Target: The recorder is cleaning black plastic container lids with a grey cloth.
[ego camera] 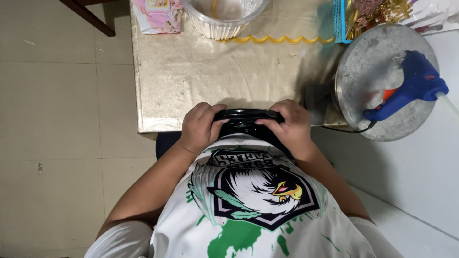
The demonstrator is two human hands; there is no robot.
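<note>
Gold cloth covers the desk [201, 71]. At its near edge, the left hand [200, 126] and right hand [289, 125] both grip a shiny black tray [244, 119]. A blue glue gun [409, 88] lies far right.

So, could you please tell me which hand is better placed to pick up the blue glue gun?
Probably the right hand: the blue glue gun lies on the round metal plate on its side. The left hand sits farther away, and both hold the black object.
</note>
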